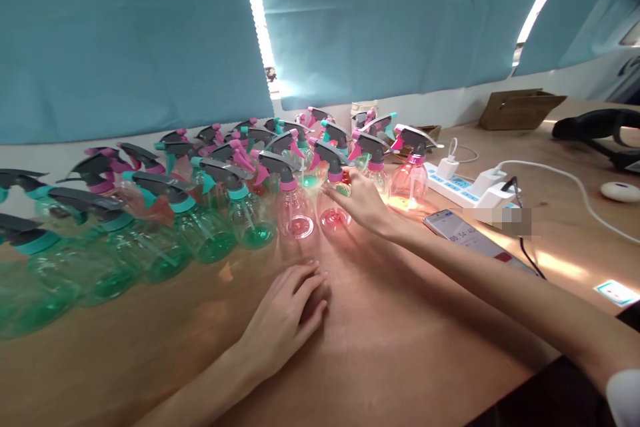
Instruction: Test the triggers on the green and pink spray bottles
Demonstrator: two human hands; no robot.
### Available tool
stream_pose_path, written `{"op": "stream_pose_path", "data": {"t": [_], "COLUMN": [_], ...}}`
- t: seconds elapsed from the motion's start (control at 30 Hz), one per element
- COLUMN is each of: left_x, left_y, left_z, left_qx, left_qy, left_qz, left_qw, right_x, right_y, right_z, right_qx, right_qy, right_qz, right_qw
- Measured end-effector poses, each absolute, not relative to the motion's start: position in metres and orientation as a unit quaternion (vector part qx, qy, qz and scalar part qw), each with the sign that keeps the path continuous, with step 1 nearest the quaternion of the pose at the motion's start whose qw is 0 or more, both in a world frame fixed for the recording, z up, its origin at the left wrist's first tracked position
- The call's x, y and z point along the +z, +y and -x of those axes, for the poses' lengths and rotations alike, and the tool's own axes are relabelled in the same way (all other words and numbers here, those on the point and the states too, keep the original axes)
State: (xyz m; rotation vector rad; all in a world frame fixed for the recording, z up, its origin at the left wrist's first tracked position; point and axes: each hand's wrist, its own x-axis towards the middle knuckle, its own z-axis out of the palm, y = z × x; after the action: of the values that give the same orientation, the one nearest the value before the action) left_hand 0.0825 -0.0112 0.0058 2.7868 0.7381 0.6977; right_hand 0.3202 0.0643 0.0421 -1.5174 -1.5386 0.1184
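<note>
**Right hand on a rounded pink spray bottle at the centre of the frame**

The clear pink, round-bellied plastic spray bottle (335, 217) stands upright right of centre, at the front of a crowded cluster. Its smooth, glossy wall shows light through it; above sit a matte magenta collar (335, 177) and a curved dark-grey trigger head (327, 152). The right hand (367, 205) is clamped on its upper body: the thumb crosses the front just below the collar, and the other fingers bend by the neck, partly hidden.

The left hand (284, 310) rests at lower centre, palm down on the smooth wood-grained brown tabletop (400, 353), its fingers loosely curved and thumb apart, below the bottles and holding none.

A matching pink bottle (297, 217) stands just left of the held one; green-tinted transparent bottles with teal collars (255, 230) fill the left side. A flat glass-faced phone (467, 237) lies right of the right wrist.
</note>
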Motion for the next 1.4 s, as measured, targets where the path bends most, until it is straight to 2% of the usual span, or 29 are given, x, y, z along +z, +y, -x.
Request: {"op": "stream_pose_path", "data": {"t": [0.3, 0.6, 0.97, 1.4], "left_x": [0.004, 0.005, 0.001, 0.004], "left_y": [-0.006, -0.002, 0.004, 0.002], "left_z": [-0.103, -0.119, -0.140, -0.133], "left_qx": [0.222, 0.220, 0.238, 0.273], "left_qy": [0.225, 0.210, 0.177, 0.188], "left_qz": [-0.943, -0.945, -0.944, -0.930], "left_qw": [0.106, 0.119, 0.144, 0.160], "right_x": [0.050, 0.063, 0.064, 0.053], "right_y": [0.062, 0.021, 0.016, 0.043], "right_z": [-0.317, -0.334, -0.391, -0.380], "right_qx": [0.078, 0.094, -0.020, -0.020], "right_qy": [-0.638, -0.650, -0.558, -0.555], "right_qz": [0.640, 0.611, 0.709, 0.753], "right_qw": [0.422, 0.442, 0.430, 0.353]}}
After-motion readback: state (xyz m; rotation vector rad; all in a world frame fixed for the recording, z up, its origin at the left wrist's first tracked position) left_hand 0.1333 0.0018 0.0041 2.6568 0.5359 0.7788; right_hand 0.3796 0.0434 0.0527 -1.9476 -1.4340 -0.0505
